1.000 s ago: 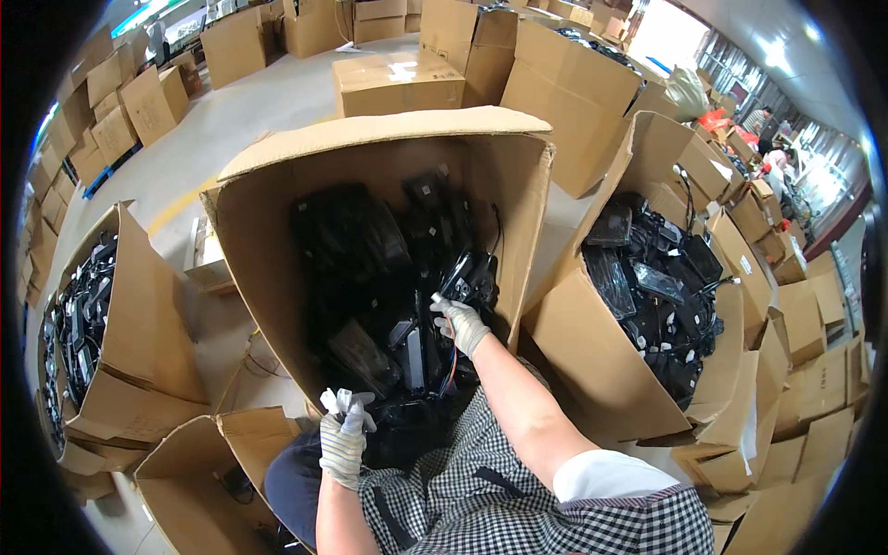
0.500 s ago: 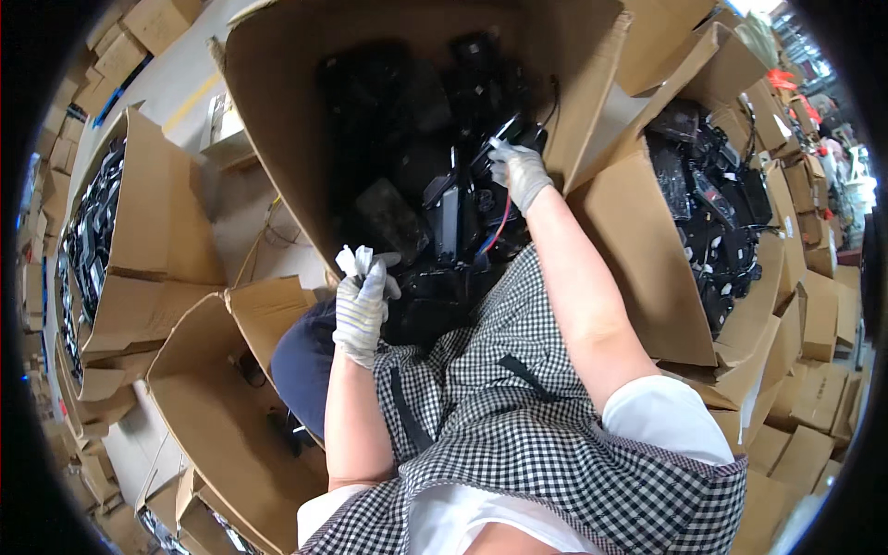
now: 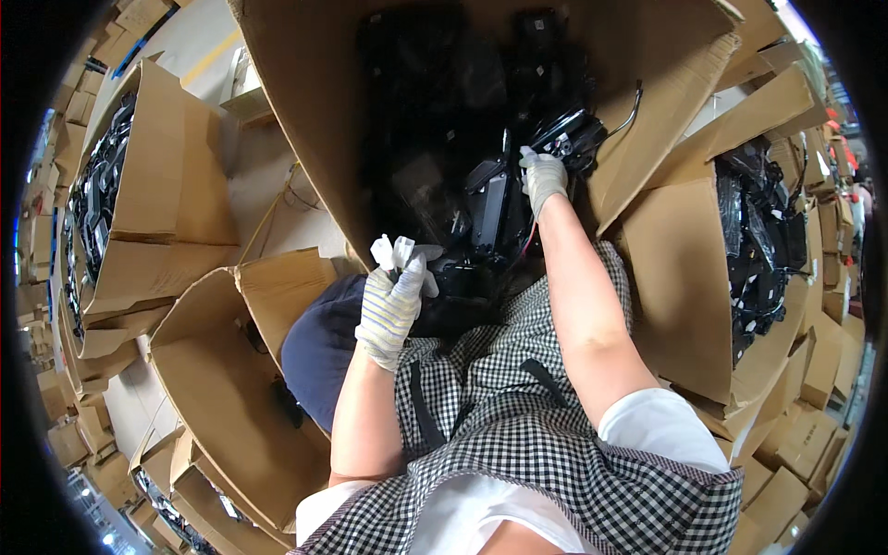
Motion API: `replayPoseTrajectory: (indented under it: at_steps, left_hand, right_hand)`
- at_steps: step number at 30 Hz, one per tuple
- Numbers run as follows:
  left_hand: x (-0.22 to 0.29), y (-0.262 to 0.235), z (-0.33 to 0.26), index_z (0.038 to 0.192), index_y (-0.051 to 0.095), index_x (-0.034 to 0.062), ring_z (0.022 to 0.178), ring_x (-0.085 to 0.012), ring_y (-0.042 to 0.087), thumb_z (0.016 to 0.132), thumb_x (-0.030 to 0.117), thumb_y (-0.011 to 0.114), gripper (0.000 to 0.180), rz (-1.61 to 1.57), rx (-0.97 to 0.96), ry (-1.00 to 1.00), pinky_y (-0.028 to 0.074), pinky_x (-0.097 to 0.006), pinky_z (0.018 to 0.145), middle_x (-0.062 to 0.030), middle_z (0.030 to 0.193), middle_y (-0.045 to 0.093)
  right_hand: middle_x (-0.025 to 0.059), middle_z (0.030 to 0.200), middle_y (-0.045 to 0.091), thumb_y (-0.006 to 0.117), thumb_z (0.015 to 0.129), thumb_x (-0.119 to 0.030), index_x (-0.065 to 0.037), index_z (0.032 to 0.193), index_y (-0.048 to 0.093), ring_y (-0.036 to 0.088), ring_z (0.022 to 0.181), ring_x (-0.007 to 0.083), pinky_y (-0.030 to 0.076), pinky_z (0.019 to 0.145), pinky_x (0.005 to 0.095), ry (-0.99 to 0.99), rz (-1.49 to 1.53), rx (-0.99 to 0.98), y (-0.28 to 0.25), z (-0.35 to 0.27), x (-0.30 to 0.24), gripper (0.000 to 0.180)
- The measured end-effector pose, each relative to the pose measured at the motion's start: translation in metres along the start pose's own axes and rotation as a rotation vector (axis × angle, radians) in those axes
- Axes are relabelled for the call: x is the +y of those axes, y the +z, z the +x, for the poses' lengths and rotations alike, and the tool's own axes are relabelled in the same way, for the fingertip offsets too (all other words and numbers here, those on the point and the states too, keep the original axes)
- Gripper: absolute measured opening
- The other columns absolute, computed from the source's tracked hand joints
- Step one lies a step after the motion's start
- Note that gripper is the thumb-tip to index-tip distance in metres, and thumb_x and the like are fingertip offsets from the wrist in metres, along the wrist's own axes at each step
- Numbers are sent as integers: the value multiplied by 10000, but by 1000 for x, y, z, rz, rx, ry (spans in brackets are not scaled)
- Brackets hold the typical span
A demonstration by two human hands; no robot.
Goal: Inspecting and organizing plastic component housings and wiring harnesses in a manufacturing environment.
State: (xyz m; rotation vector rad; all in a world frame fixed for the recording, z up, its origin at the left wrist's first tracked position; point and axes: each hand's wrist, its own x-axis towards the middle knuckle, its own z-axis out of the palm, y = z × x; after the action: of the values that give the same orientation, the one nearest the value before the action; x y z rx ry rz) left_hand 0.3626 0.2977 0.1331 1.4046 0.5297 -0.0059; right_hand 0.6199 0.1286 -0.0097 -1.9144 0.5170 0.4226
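Note:
My left hand, in a striped knit glove, is closed around small white plastic pieces that stick up past the fingers. My right hand, gloved too, reaches into the large cardboard box ahead of me. Its fingers are closed at the near end of a glossy black plastic part with a black cable curving off its right side. A thin red wire runs below this hand. Dark plastic parts fill the box, including a long grey-faced black part between my hands.
On the right stands a carton holding black parts. Another carton with black parts leans at the left. A taller open box sits beside my left arm, a few dark items inside. Stacked cartons line the right edge.
The view has shifted, so most things sit further right. The black part at my right hand has turned and now shows more fully, its cable sticking out. My left hand keeps the white pieces.

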Motion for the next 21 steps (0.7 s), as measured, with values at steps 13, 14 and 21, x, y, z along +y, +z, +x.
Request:
replayPoseTrajectory:
  at_steps: [13, 14, 21]
  left_hand:
    - [-6, 0, 0, 1037, 657, 27, 640, -89, 525, 922, 275, 553, 292, 103, -24, 10, 413, -252, 623, -5, 662, 579]
    - [-2, 3, 1, 1038, 657, 25, 640, -92, 526, 922, 271, 554, 291, 66, -41, 6, 415, -253, 626, -8, 662, 579]
    - [-6, -2, 2, 1038, 656, 20, 639, -92, 524, 932, 267, 536, 294, 81, -27, 31, 417, -249, 637, -14, 665, 586]
  right_hand:
    - [-11, 796, 630, 723, 789, -370, -72, 921, 682, 474, 617, 84, 398, 576, 223, -159, 523, -51, -6, -20, -5, 328]
    - [16, 854, 651, 709, 798, -383, -53, 938, 684, 490, 671, 90, 399, 601, 236, -198, 391, -57, -5, -10, 0, 359]
    - [-14, 712, 550, 694, 820, -228, -57, 948, 623, 463, 513, 62, 396, 464, 228, -78, 784, -275, -49, -22, -43, 225]
